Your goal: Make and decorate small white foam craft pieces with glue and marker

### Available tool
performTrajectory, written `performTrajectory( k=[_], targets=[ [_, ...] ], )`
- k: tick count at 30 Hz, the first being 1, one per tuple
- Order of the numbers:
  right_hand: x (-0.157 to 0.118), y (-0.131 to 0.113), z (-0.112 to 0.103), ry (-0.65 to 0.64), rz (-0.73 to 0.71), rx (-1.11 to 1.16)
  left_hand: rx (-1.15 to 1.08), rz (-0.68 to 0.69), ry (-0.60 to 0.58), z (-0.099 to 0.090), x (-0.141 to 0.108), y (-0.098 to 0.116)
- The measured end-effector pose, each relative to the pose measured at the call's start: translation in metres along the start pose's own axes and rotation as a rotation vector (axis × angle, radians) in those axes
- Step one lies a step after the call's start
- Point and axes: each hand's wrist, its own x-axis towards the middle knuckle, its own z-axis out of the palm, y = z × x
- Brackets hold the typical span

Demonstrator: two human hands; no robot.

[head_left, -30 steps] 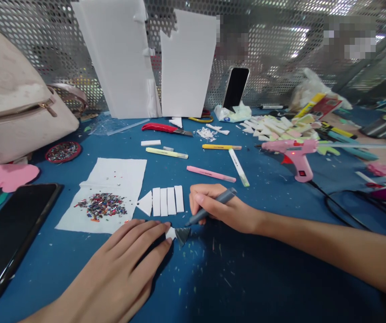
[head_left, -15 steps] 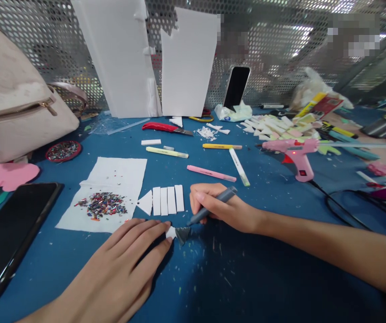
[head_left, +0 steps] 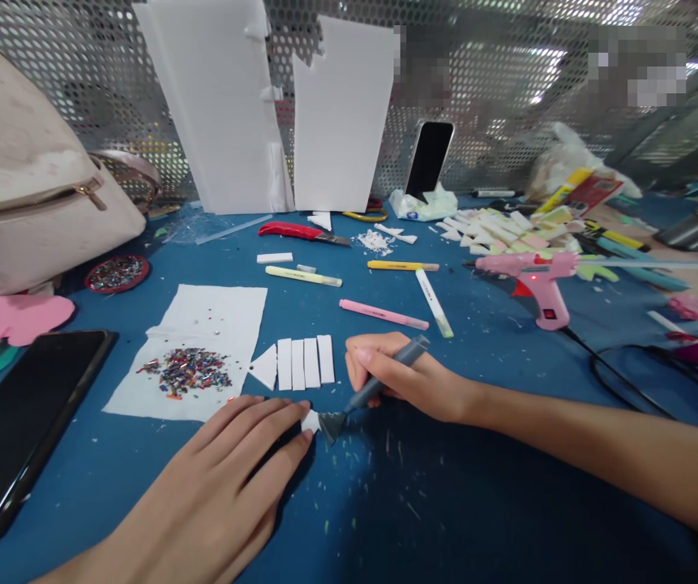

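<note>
We find the white fishtail-shaped piece [head_left: 323, 422], its right end coloured grey, lying on the blue desk [head_left: 476, 503] between our two hands, toward the desk's near edge. The fingers of our left hand [head_left: 230, 474] hold it, forefinger above and thumb below. Our right hand [head_left: 427, 388] has its fingers closed around a grey marker [head_left: 366, 394], slanted with its tip at the grey end; we cannot tell whether it touches.

Just beyond the piece we see four white strips [head_left: 312, 363] standing side by side in a row, with a white triangle [head_left: 265, 369] bearing a black dot at their left. Left of these, a bead pile [head_left: 194, 371] lies on a white paper sheet [head_left: 215, 308]. Farther out we have a pink highlighter [head_left: 383, 314], a yellow highlighter [head_left: 303, 276] and a red-handled utility knife [head_left: 297, 233]. Toward the desk's right edge lies a pink glue gun [head_left: 528, 266]; toward its left edge, a black smartphone [head_left: 29, 434]. Two white foam boards [head_left: 220, 105] stand upright along the far edge.
</note>
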Motion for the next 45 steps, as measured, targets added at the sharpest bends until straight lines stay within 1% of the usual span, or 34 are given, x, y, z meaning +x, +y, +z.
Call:
performTrajectory(
  k=[3,5,8,11,16,22,29,35,43,45],
  targets=[
    [-0.0001,0.0006,-0.0004,0.003,0.008,0.021,0.015,0.003,0.007,-0.0003,-0.001,-0.001],
    [-0.0001,0.0007,-0.0007,0.014,-0.005,0.009,0.024,0.011,-0.012,-0.0013,-0.0011,-0.0018],
    [-0.0004,0.0001,-0.0006,-0.004,0.006,0.0,0.033,0.003,-0.038,-0.0027,-0.0012,-0.0029],
    [-0.0005,-0.0006,0.0002,0.011,0.011,-0.007,0.034,0.03,-0.05,-0.0022,-0.0016,-0.0037],
    [-0.0002,-0.0005,0.0011,0.016,0.019,0.012,0.002,-0.016,-0.002,0.0008,-0.0013,-0.0011],
    [-0.0002,-0.0013,0.0003,0.024,0.011,-0.003,0.003,-0.034,-0.02,-0.001,-0.0005,0.0016],
    [-0.0001,0.0004,0.0002,0.032,0.006,-0.009,-0.006,-0.017,-0.017,0.0024,-0.003,0.0002],
    [-0.0006,0.0005,0.0003,0.038,-0.002,-0.019,-0.002,-0.043,-0.039,0.0011,-0.0018,0.0016],
    [0.0003,-0.0004,0.0007,0.042,0.005,-0.012,0.008,-0.011,-0.008,0.0013,-0.0006,-0.0017],
    [0.0,-0.0004,0.0004,0.02,0.008,0.0,0.004,-0.021,0.006,0.0006,0.0,-0.002]
  ],
)
